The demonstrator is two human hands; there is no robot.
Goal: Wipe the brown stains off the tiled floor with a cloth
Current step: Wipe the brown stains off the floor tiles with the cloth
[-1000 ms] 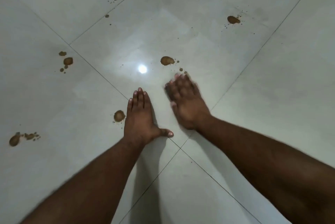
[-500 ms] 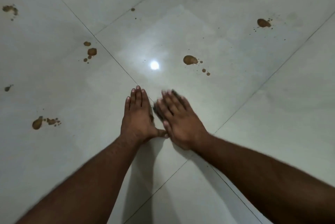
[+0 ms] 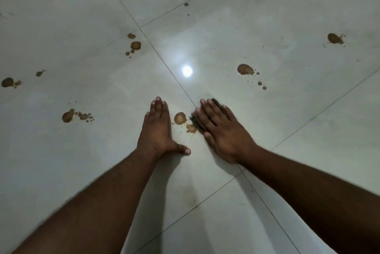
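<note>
Cloth (image 3: 194,122) under flat right hand (image 3: 223,132), left hand (image 3: 157,130) flat on floor (image 3: 287,109), stain (image 3: 180,118) btwn.

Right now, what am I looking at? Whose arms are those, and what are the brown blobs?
A person wears a camera on their head, so you see their own two arms from above. The left hand lies flat on the shiny tiled floor, fingers straight. The right hand presses flat on a dark cloth, mostly hidden under its fingers. The brown blobs are stains to be wiped away. One stain sits between the two hands, right beside the cloth. More are scattered farther off, such as another stain. The bright white dot is a light reflected in the tile.
</note>
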